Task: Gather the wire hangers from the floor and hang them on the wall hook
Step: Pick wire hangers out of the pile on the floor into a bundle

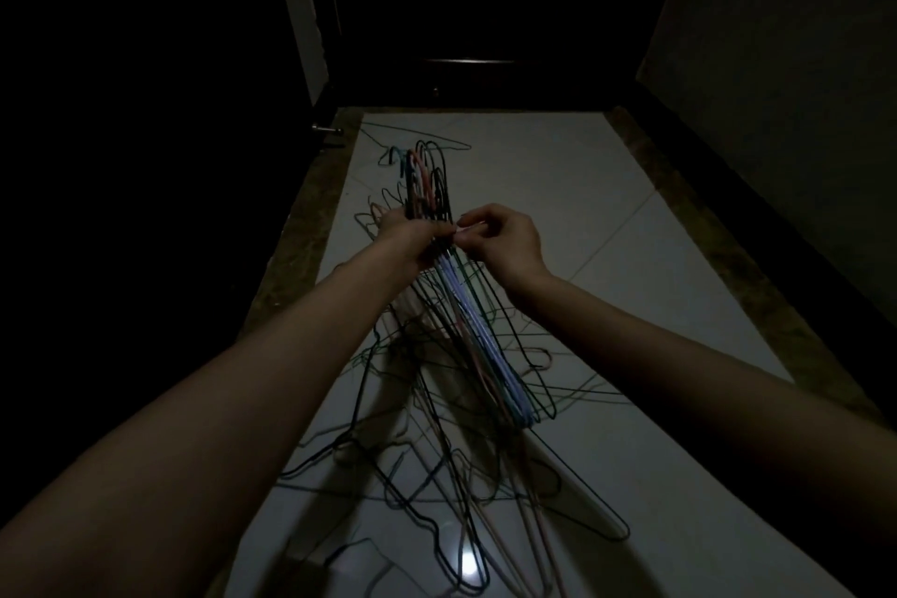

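Bundled coloured wire hangers (466,306) held upright, hooks up; loose hangers (437,476) tangled on floor.

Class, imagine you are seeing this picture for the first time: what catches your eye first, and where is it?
First, the bundle of hangers held up at the centre, the left hand gripping it while the right hand pinches a wire at its top. Next, the tangle of loose hangers spread over the pale floor below. All around is dark, with a door at the far end.

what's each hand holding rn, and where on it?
Left hand grips a bunch of wire hangers by their necks, below the hooks. Right hand pinches one wire at the same spot.
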Action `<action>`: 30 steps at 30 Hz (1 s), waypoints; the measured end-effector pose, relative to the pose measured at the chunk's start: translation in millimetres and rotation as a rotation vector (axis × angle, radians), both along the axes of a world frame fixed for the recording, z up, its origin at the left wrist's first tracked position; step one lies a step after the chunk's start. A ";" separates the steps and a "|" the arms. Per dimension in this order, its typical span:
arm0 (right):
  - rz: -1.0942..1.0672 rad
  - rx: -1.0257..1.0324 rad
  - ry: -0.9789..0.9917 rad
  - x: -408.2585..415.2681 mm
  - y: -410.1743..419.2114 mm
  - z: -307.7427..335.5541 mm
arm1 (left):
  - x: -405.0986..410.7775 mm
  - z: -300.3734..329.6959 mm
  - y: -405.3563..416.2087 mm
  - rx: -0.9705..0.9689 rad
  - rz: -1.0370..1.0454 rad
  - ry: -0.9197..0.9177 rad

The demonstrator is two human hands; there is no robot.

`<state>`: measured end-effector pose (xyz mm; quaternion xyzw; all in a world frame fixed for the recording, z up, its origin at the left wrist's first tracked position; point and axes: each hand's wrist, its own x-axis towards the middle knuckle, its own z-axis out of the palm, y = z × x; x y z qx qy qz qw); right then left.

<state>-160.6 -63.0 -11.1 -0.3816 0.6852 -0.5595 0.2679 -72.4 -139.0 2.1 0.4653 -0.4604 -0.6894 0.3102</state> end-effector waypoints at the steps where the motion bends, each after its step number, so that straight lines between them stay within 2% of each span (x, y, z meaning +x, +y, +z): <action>1: 0.030 0.017 0.001 1.0 0.6 0.0 | 0.0 -1.1 0.2 0.004 0.026 0.012; 6: 0.157 0.180 -0.115 4.7 10.4 -6.9 | -1.1 -10.5 2.7 -0.001 0.106 -0.001; 10: 0.274 0.350 -0.073 9.4 18.3 -14.5 | -4.9 -14.3 -2.8 0.030 0.155 0.054; 13: 0.298 0.331 -0.056 11.0 18.5 -14.3 | -4.8 -18.1 -8.0 0.071 0.120 0.030; 17: 0.352 0.281 -0.135 9.8 21.4 -16.9 | 3.6 -24.3 -8.9 0.151 0.029 0.062; 22: 0.367 0.257 -0.151 12.5 22.3 -22.5 | 10.2 -30.3 -6.9 0.089 -0.016 0.100; 24: 0.388 0.267 -0.089 11.7 22.6 -23.9 | 12.4 -31.3 -6.5 0.065 -0.028 0.113; 27: 0.404 0.307 0.028 7.5 26.5 -32.2 | 18.0 -34.8 -10.3 0.038 -0.020 0.084; 30: 0.405 0.361 -0.004 1.6 34.2 -49.2 | 31.8 -38.0 -18.1 0.009 -0.011 0.033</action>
